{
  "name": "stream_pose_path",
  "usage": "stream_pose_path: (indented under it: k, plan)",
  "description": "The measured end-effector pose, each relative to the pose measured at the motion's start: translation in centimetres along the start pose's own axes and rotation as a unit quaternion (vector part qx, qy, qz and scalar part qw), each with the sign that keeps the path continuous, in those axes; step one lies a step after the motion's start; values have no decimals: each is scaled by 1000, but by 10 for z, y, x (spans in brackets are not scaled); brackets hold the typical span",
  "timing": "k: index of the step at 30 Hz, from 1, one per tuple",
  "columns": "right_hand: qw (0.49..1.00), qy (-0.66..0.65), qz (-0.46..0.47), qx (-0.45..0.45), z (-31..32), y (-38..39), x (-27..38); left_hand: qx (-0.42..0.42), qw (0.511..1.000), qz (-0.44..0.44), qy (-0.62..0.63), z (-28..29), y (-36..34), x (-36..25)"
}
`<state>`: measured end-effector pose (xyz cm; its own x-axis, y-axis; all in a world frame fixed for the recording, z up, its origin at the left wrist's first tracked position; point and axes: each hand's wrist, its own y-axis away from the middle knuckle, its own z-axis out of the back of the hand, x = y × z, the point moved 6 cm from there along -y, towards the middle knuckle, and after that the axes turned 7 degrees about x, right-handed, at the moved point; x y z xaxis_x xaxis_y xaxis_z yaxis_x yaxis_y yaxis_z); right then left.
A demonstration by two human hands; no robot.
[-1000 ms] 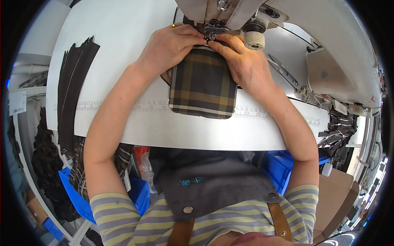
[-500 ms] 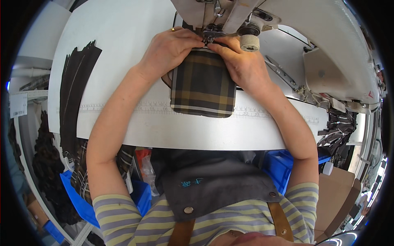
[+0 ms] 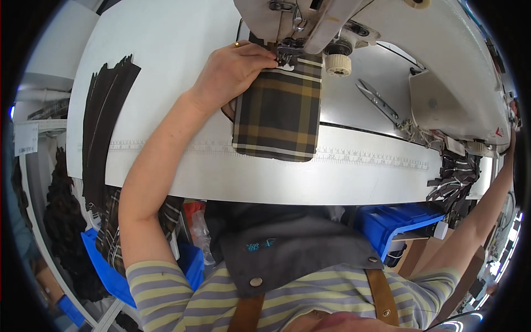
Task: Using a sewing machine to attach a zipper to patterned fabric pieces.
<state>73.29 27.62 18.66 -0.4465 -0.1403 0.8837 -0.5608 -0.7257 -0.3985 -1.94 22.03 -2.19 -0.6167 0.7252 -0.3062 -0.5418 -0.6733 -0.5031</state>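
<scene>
My left hand point(image 3: 229, 74) pinches the top edge of a plaid fabric piece point(image 3: 275, 116) just left of the presser foot point(image 3: 285, 58) of a sewing machine point(image 3: 448, 61). The plaid piece lies flat under the foot, dark with tan and cream stripes, with something brown partly under its left side. My right hand point(image 3: 514, 113) is up at the machine's far-right end, touching it there and mostly hidden at the picture's rim, so its fingers cannot be made out. Metal tweezers or snips point(image 3: 378, 100) rest on the steel bed right of the plaid piece.
Dark zipper strips point(image 3: 105, 122) lie on the white table point(image 3: 193, 171) at left. More dark zippers point(image 3: 456, 177) are bunched at right. Blue bins point(image 3: 99, 265) sit below the table on both sides, with plaid cloth point(image 3: 109, 240) at the left one.
My right hand has left the plaid piece beside the foot and moved right to the machine's end. My left hand stays by the foot.
</scene>
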Motion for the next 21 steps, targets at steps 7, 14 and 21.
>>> stream_pose_path:
  k: [7, 14, 21]
  plan:
    - [993, -31, 86, -76, 39, 45, -129, 1, 1000, 4, 8, 0, 0, 1]
    - [996, 5, -87, 36, 31, -43, -75, -4, 1000, -1, 11, 1, 0, 1]
    - [997, -10, 13, -77, 35, 48, -113, -9, 1000, 3, 5, 0, 0, 4]
